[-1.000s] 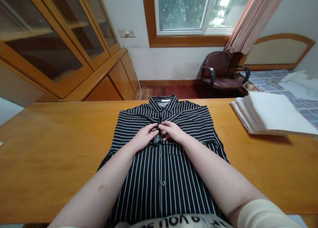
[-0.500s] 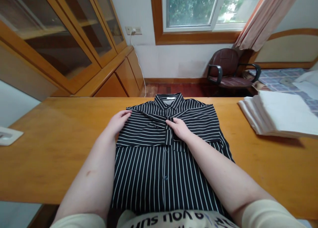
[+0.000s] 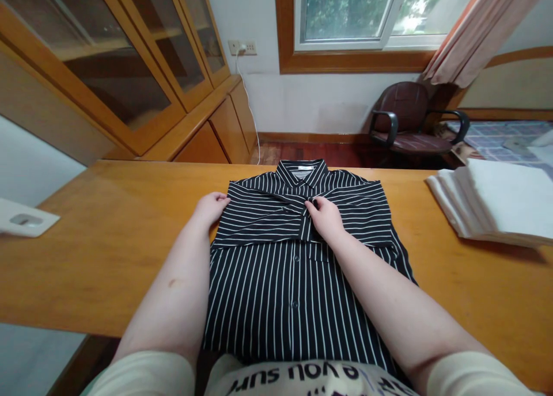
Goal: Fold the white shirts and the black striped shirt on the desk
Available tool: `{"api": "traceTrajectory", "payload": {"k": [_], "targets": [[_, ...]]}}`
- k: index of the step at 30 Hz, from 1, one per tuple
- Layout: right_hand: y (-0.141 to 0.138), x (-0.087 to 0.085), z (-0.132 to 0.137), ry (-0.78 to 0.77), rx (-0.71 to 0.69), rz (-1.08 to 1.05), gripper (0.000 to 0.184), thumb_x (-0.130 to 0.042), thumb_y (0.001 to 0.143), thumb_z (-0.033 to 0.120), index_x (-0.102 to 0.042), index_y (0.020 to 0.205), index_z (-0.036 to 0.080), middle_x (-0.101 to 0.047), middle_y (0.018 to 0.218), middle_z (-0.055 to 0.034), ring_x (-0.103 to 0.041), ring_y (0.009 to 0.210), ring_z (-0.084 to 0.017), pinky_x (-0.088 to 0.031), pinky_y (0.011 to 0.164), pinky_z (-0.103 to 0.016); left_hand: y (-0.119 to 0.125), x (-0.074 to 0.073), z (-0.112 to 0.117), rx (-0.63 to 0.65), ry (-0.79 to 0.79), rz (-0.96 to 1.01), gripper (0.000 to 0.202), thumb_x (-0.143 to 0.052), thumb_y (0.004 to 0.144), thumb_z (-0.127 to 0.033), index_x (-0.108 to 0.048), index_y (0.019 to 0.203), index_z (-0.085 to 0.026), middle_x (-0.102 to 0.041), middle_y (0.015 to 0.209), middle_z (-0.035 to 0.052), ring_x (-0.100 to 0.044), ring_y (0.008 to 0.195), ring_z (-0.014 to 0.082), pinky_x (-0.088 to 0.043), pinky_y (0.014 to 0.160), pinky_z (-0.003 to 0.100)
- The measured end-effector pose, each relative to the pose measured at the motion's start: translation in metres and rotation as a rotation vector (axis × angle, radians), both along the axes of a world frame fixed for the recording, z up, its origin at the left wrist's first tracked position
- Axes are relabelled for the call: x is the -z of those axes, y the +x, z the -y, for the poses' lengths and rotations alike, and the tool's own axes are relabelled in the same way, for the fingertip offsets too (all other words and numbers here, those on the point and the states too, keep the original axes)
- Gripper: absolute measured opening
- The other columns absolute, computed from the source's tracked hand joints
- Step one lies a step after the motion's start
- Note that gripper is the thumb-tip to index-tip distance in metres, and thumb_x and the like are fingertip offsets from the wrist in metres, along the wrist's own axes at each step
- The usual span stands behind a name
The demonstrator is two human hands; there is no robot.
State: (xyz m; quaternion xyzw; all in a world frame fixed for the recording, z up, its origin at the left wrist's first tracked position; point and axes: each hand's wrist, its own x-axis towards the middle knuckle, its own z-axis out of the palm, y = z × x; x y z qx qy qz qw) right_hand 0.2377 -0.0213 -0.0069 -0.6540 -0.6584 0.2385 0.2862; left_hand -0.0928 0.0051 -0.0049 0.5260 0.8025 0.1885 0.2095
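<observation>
A black shirt (image 3: 276, 304) with white stripes lies flat, its collar at the far side and its buttons up. Both sleeves are folded inward across the chest. My left hand (image 3: 211, 208) is at the left shoulder edge, its fingers closed on the cloth at the sleeve's fold. Over the middle of the chest, my right hand (image 3: 327, 219) pinches the end of a sleeve between thumb and fingers. The lower part of the shirt runs toward my body, where its hem is partly hidden.
The shirt rests on a wooden table (image 3: 129, 235). A stack of white folded cloth or paper (image 3: 510, 200) stands at the right. At the left edge is a white plastic object (image 3: 28, 219). Beyond the table are a glass-door cabinet (image 3: 177, 105) and a brown armchair (image 3: 404, 117).
My right hand has lifted and pulled slightly at the sleeve end, and the fingers of my left hand have closed at the fold. The whole view has shifted a little.
</observation>
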Motion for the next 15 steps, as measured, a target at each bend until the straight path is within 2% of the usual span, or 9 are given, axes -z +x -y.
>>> {"api": "traceTrajectory", "payload": {"k": [4,8,10,12,15], "targets": [[-0.001,0.002,-0.002,-0.049,-0.010,0.173,0.031,-0.046,0.088,0.045,-0.066,0.085,0.021,-0.068,0.080,-0.0062,-0.060,0.074,-0.020,-0.039,0.065,-0.028,-0.001,0.003,0.000,-0.001,0.039,-0.059,0.033,-0.050,0.080,-0.042,-0.067,0.094,-0.018,-0.070,0.099,0.0087,-0.064,0.091,0.0235,-0.047,0.082,0.032],[0.000,0.001,-0.004,-0.058,-0.011,0.201,0.036,-0.043,0.089,0.048,-0.066,0.085,0.020,-0.068,0.081,-0.0070,-0.061,0.075,-0.021,-0.038,0.063,-0.028,0.005,0.002,0.000,0.015,0.113,-0.096,0.046,-0.043,0.085,-0.044,-0.059,0.119,-0.017,-0.065,0.114,0.0116,-0.061,0.103,0.0240,-0.045,0.090,0.034],[0.000,0.000,-0.004,-0.061,-0.010,0.191,0.036,-0.043,0.089,0.048,-0.065,0.083,0.020,-0.068,0.080,-0.0066,-0.061,0.074,-0.021,-0.038,0.061,-0.028,0.010,0.003,0.000,0.100,0.186,-0.152,0.053,-0.042,0.087,-0.043,-0.050,0.130,-0.015,-0.057,0.127,0.0133,-0.054,0.115,0.0237,-0.040,0.099,0.034],[0.001,-0.001,-0.004,-0.068,-0.009,0.185,0.035,-0.042,0.089,0.046,-0.065,0.081,0.021,-0.068,0.079,-0.0062,-0.060,0.073,-0.020,-0.036,0.060,-0.027,0.015,0.004,0.000,0.233,0.226,-0.224,0.057,-0.040,0.088,-0.045,-0.043,0.137,-0.015,-0.045,0.141,0.0121,-0.041,0.130,0.0233,-0.030,0.108,0.036],[0.001,-0.001,-0.003,-0.078,-0.012,0.198,0.033,-0.041,0.090,0.042,-0.065,0.079,0.021,-0.068,0.079,-0.0058,-0.059,0.072,-0.019,-0.036,0.061,-0.027,0.022,0.008,0.000,0.429,0.145,-0.302,0.059,-0.037,0.090,-0.049,-0.036,0.142,-0.022,-0.029,0.151,0.0069,-0.020,0.141,0.0243,-0.015,0.114,0.044]]}}
